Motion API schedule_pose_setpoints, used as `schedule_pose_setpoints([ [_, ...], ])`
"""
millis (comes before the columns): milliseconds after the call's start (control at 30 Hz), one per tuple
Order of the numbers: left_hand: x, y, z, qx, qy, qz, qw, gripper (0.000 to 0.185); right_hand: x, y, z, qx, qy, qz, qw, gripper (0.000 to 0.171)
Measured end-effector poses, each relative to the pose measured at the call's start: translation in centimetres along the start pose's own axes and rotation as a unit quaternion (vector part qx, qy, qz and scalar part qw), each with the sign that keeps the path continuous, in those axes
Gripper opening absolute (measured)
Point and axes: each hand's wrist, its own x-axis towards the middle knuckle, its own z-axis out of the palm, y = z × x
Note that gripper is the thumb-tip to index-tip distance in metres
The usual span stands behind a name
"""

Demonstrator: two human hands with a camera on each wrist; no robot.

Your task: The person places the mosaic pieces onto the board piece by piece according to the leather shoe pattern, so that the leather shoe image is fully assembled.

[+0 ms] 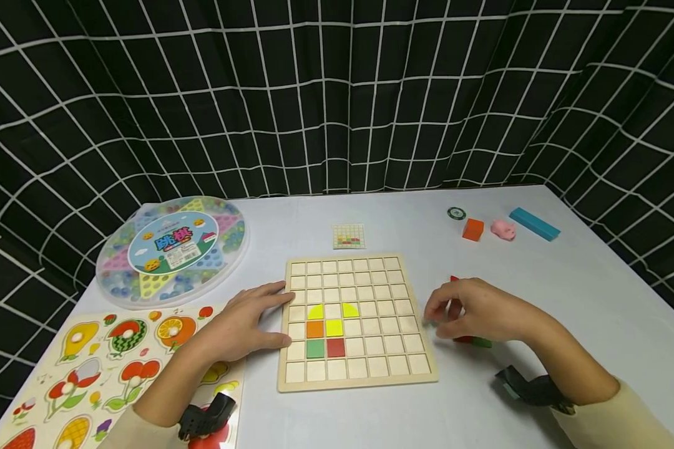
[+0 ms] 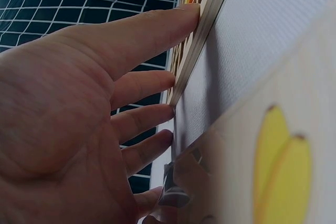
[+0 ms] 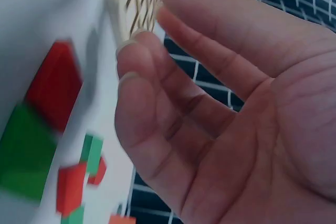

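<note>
A square wooden grid board [image 1: 371,368] lies on the table with several coloured pieces in its cells: two rounded yellow ones, a yellow square [image 1: 334,327], an orange square [image 1: 315,329], a green square [image 1: 316,348] and a red square [image 1: 336,347]. My left hand [image 1: 247,324] rests against the board's left edge, thumb and fingers extended. Beside the right edge, my right hand [image 1: 472,308] hovers with loosely bent fingers; nothing shows between them. Under and beside it are red blocks [image 3: 55,85] and green blocks [image 3: 26,153], partly hidden in the head view.
A small pattern card [image 1: 349,236] lies beyond the board. At left are a round marble game box [image 1: 236,262] and a fruit puzzle board [image 1: 39,368]. Back right hold a chip [image 1: 457,213], an orange block [image 1: 473,229], a pink pig [image 1: 503,229] and a blue bar [image 1: 535,224].
</note>
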Motion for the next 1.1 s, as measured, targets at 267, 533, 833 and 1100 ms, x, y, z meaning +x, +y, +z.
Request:
schedule_pose_setpoints([
  [267,0.0,0.3,-0.1,0.003,0.003,0.006,1.0000,0.076,-1.4,2.1,-0.1,-0.018,0.007,0.071,0.997,0.024],
  [533,-0.1,0.2,0.0,-0.001,0.001,0.006,1.0000,0.075,-1.4,2.0,0.4,-0.057,0.014,0.094,0.994,0.027],
  [833,0.0,0.3,0.1,-0.002,0.000,0.002,1.0000,0.075,-0.8,1.6,0.6,-0.034,0.013,0.066,0.997,0.027],
  [1100,0.0,0.2,0.1,0.001,0.005,-0.003,1.0000,0.076,0.7,0.0,-0.2,0.041,0.021,-0.028,0.999,0.014],
])
